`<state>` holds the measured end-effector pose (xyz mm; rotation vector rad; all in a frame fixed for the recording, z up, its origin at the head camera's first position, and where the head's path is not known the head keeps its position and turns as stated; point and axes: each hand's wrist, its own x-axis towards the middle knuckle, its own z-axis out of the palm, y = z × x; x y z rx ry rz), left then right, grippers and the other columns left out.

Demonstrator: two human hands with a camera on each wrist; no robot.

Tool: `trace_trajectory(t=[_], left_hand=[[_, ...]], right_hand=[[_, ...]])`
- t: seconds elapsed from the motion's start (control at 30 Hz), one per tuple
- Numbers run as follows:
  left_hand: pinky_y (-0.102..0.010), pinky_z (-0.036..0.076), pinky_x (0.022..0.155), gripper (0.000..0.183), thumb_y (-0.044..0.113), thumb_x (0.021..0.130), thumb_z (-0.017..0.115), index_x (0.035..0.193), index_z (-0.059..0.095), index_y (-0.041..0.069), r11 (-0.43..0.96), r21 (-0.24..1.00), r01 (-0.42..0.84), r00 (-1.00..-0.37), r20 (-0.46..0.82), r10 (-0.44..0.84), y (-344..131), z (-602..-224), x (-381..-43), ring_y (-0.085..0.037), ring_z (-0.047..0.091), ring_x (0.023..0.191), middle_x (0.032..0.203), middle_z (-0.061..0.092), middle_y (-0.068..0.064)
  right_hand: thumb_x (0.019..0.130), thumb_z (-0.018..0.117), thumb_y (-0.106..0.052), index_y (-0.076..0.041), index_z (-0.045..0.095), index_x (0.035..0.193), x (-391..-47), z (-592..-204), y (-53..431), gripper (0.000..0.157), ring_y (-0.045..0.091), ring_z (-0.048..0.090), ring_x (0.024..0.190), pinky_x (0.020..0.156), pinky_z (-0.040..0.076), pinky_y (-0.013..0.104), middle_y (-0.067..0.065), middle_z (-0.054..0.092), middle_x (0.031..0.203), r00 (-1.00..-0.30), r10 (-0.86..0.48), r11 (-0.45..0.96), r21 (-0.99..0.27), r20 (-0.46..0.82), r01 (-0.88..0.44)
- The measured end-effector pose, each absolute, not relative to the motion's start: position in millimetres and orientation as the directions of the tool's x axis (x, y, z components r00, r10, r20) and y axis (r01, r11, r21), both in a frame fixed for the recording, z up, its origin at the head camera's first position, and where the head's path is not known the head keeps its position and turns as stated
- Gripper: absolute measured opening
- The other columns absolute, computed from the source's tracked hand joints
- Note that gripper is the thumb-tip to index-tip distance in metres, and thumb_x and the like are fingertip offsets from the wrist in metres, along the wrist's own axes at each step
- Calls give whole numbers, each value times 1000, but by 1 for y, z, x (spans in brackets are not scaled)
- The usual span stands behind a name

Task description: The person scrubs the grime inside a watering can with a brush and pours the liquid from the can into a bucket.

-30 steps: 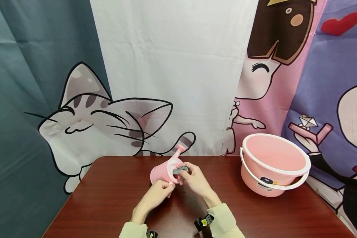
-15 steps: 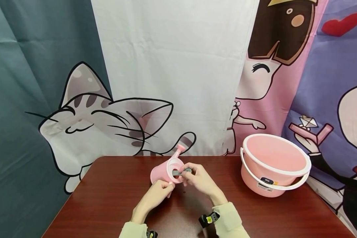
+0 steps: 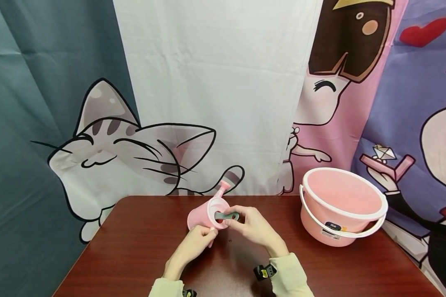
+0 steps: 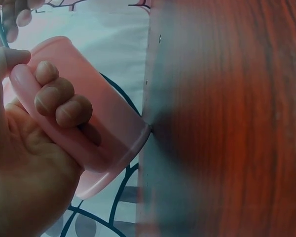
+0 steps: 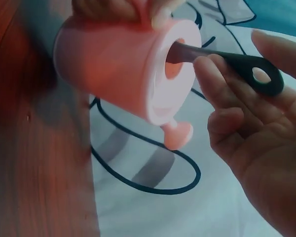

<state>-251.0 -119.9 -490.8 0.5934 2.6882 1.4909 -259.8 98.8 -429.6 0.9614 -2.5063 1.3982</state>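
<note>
A pink watering can (image 3: 200,217) is tilted on its side over the table, its mouth turned to the right and its spout pointing up. My left hand (image 3: 197,241) grips the can's handle (image 4: 49,126), with fingers curled through the loop. At the mouth, my right hand (image 3: 258,229) holds a dark green tool with a hole in its end (image 3: 232,215) between thumb and fingers. The tool's greyish shaft (image 5: 185,53) passes into the round opening of the can; its far end is hidden inside.
A pink bucket (image 3: 332,231) with a white rim and handle stands on the right of the brown table (image 3: 134,255). Behind the table hangs a printed cloth (image 3: 215,82) with a cartoon cat.
My right hand and wrist have shifted a little to the right, and the fingers have changed their hold along the tool. The left hand and the watering can have stayed nearly still.
</note>
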Motion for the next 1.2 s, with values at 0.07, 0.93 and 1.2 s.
trace_trajectory(t=[0.07, 0.93, 1.2], left_hand=[[-23, 29, 47, 44, 27, 96, 55, 54, 53, 13, 482, 812, 328, -927, 178, 331, -120, -491, -251, -7, 38, 52, 48, 42, 6], [-21, 27, 46, 42, 17, 94, 53, 52, 51, 12, 473, 796, 378, -907, 215, 363, -115, -493, -251, -4, 36, 48, 46, 39, 10], [-22, 26, 46, 42, 19, 94, 54, 53, 52, 12, 470, 799, 375, -908, 215, 360, -116, -491, -250, -4, 35, 48, 47, 40, 10]], right_hand=[[88, 72, -16, -16, 70, 109, -260, -431, 99, 21, 7, 59, 72, 66, 49, 26, -11, 66, 88, -762, -495, 358, -700, 418, -617], [79, 77, 3, -7, 72, 87, -275, -462, 80, 14, 6, 62, 75, 69, 51, 19, -2, 67, 83, -456, -417, 318, -343, 787, -884], [84, 73, -1, -9, 75, 91, -274, -460, 82, 10, 6, 61, 71, 66, 51, 20, -3, 68, 82, -525, -422, 253, -460, 739, -851]])
